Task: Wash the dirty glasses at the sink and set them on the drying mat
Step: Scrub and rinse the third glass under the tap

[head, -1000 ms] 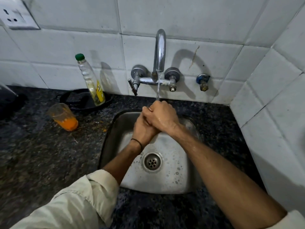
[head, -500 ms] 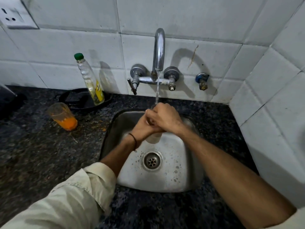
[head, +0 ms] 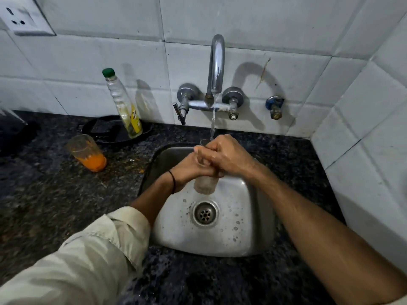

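Over the steel sink (head: 259, 236) both my hands wrap a clear glass (head: 205, 184), whose base shows below them and whose rim peeks out above. My left hand (head: 189, 170) grips its left side. My right hand (head: 226, 156) curls over it from the right, fingers on the upper part. Water runs from the tap (head: 217, 64) down to the rim. A second glass (head: 87, 153) with orange juice dregs stands on the counter to the left.
A clear bottle (head: 124, 106) with a green cap leans against the wall tiles behind the dirty glass, in front of a black pan (head: 105, 130). Dark granite counter (head: 44, 194) surrounds the sink. A tiled side wall rises at the right. A wall socket (head: 19, 18) sits top left.
The glass now shows more below my hands, its base clearly visible. My hands stay clasped round it under the running water, shifted slightly.
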